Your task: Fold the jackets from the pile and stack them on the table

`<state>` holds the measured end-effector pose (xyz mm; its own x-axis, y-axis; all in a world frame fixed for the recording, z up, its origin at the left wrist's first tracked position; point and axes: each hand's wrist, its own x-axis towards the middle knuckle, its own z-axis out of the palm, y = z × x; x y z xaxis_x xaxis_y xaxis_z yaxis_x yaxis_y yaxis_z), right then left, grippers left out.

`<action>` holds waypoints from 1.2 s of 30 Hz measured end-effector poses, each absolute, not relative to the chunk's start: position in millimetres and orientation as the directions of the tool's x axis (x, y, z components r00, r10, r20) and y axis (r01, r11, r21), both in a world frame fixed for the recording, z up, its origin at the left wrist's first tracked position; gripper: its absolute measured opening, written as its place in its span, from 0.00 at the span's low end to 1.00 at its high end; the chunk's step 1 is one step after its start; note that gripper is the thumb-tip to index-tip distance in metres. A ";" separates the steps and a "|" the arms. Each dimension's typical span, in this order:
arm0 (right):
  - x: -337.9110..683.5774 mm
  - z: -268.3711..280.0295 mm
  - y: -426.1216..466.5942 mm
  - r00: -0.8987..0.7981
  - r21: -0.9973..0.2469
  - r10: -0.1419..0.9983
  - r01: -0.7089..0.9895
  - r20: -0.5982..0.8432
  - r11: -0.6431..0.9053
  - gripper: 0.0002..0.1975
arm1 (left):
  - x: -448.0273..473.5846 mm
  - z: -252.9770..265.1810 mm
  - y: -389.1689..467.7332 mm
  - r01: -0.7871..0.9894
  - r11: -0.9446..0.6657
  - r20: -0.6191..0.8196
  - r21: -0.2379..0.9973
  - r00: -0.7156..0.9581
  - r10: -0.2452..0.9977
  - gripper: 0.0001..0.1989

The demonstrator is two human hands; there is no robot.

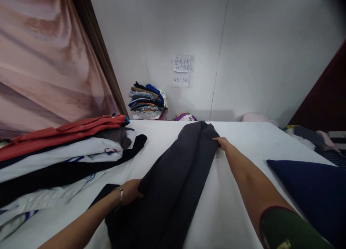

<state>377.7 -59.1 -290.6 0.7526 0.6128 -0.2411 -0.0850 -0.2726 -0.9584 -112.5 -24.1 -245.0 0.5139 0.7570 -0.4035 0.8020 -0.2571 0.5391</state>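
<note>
A long dark grey garment, folded lengthwise, stretches from the near edge of the view to the far side of the table. Along its left edge, my left hand has the cloth gripped between thumb and fingers, some fingers hidden behind it. My right hand pinches the garment's far right edge, close to its top end. A darker part of the cloth lies under and left of my left wrist. Whether the garment is a jacket or something else I cannot tell.
On the left of the white table lies a heap of clothes, red, white and black. A navy cloth lies at the right. Folded clothes are stacked by the wall. More clothes lie beyond the table's right edge.
</note>
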 end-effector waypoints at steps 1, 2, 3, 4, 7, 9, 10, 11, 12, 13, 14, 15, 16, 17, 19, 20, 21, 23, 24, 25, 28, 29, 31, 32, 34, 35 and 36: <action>378.4 -290.0 -61.2 0.758 -0.957 0.597 -0.124 -0.262 -0.263 0.10 | -111.4 -242.6 -24.3 0.809 -0.286 -0.413 0.513 0.524 0.745 0.18; 379.4 -289.5 -66.9 0.763 -0.958 0.587 -0.155 -0.272 -0.242 0.10 | -110.1 -239.4 -23.5 0.816 -0.326 -0.424 0.477 0.538 0.728 0.20; 380.7 -289.1 -77.1 0.768 -0.960 0.579 -0.180 -0.273 -0.214 0.10 | -108.4 -235.1 -21.4 0.823 -0.375 -0.434 0.428 0.550 0.713 0.21; 381.9 -289.3 -92.1 0.774 -0.963 0.573 -0.198 -0.269 -0.185 0.10 | -105.9 -229.9 -17.7 0.830 -0.419 -0.425 0.368 0.551 0.718 0.22; 380.2 -295.0 -163.9 0.797 -0.966 0.547 -0.238 -0.255 -0.103 0.12 | -92.4 -211.1 4.3 0.815 -0.561 -0.388 0.146 0.569 0.725 0.22; 368.8 -303.1 -224.9 0.800 -0.959 0.540 -0.281 -0.260 -0.046 0.15 | -77.1 -201.2 24.8 0.787 -0.616 -0.394 0.045 0.580 0.713 0.21; 359.5 -307.7 -254.7 0.792 -0.950 0.542 -0.310 -0.280 -0.039 0.15 | -67.9 -198.5 34.8 0.772 -0.635 -0.421 0.027 0.585 0.693 0.21; 348.8 -312.1 -282.0 0.786 -0.939 0.532 -0.342 -0.314 -0.050 0.15 | -58.2 -197.8 43.5 0.759 -0.650 -0.462 0.028 0.587 0.665 0.20; 337.7 -315.8 -305.6 0.776 -0.928 0.531 -0.369 -0.341 -0.056 0.15 | -48.6 -198.8 50.3 0.750 -0.660 -0.509 0.038 0.583 0.633 0.19; 327.6 -318.7 -324.8 0.768 -0.920 0.530 -0.387 -0.360 -0.064 0.16 | -39.9 -201.5 55.0 0.744 -0.667 -0.554 0.048 0.575 0.601 0.19; 319.6 -320.2 -339.7 0.761 -0.917 0.535 -0.393 -0.368 -0.071 0.18 | -32.4 -205.3 57.5 0.743 -0.668 -0.588 0.045 0.560 0.583 0.18; 314.7 -320.3 -350.6 0.757 -0.919 0.540 -0.385 -0.367 -0.084 0.21 | -26.7 -209.8 58.2 0.745 -0.667 -0.610 0.029 0.542 0.578 0.18; 313.3 -318.8 -358.3 0.766 -0.928 0.534 -0.356 -0.359 -0.113 0.24 | -22.9 -214.7 57.5 0.748 -0.664 -0.612 0.006 0.528 0.588 0.19; 315.3 -315.6 -363.3 0.791 -0.941 0.510 -0.299 -0.339 -0.161 0.28 | -20.9 -219.6 55.6 0.749 -0.662 -0.594 -0.018 0.524 0.610 0.21; 327.6 -304.3 -367.0 0.873 -0.953 0.444 -0.070 -0.202 -0.295 0.31 | -20.9 -228.4 48.9 0.739 -0.672 -0.495 -0.058 0.563 0.662 0.27; 336.2 -296.7 -365.9 0.899 -0.928 0.430 0.093 -0.077 -0.361 0.31 | -22.2 -232.3 43.7 0.725 -0.685 -0.410 -0.067 0.606 0.682 0.30; 345.2 -288.4 -362.7 0.894 -0.875 0.443 0.261 0.060 -0.408 0.29 | -23.9 -235.8 37.1 0.703 -0.708 -0.307 -0.064 0.661 0.684 0.33; 361.5 -272.0 -348.6 0.808 -0.726 0.527 0.527 0.265 -0.442 0.26 | -27.5 -241.9 18.9 0.633 -0.774 -0.106 -0.013 0.769 0.630 0.35; 367.8 -264.9 -337.7 0.757 -0.659 0.572 0.608 0.315 -0.442 0.26 | -29.4 -244.7 7.6 0.588 -0.808 -0.029 0.037 0.809 0.587 0.33; 372.6 -259.4 -324.6 0.718 -0.605 0.609 0.661 0.337 -0.444 0.26 | -31.3 -247.6 -4.6 0.543 -0.835 0.017 0.095 0.837 0.546 0.31; 379.7 -252.7 -278.6 0.616 -0.452 0.714 0.769 0.334 -0.452 0.30 | -37.9 -256.9 -39.1 0.480 -0.854 0.004 0.200 0.872 0.490 0.31; 380.7 -253.4 -263.6 0.579 -0.403 0.751 0.799 0.318 -0.446 0.32 | -40.0 -260.0 -47.9 0.483 -0.853 -0.019 0.199 0.872 0.489 0.32; 382.6 -256.4 -237.6 0.531 -0.331 0.804 0.834 0.266 -0.442 0.35 | -43.4 -265.2 -60.1 0.496 -0.852 -0.041 0.169 0.867 0.497 0.31; 384.0 -257.8 -227.3 0.525 -0.310 0.816 0.839 0.242 -0.448 0.36 | -44.3 -267.0 -63.7 0.505 -0.850 -0.040 0.151 0.862 0.506 0.29; 388.1 -258.7 -212.5 0.536 -0.300 0.817 0.831 0.212 -0.468 0.37 | -44.9 -268.3 -67.7 0.524 -0.844 -0.048 0.117 0.852 0.522 0.27; 390.7 -258.2 -208.2 0.541 -0.303 0.815 0.828 0.206 -0.472 0.36 | -44.8 -268.2 -68.9 0.533 -0.840 -0.063 0.097 0.846 0.530 0.29; 393.4 -257.3 -206.1 0.541 -0.307 0.816 0.826 0.203 -0.472 0.34 | -44.9 -267.7 -70.0 0.541 -0.838 -0.081 0.076 0.841 0.535 0.31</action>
<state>393.4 -206.1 -257.3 0.5414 0.8159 0.2030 0.8264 -0.4719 -0.3073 -44.9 -70.0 -267.7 0.8407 0.5354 -0.0813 0.5408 -0.8377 0.0759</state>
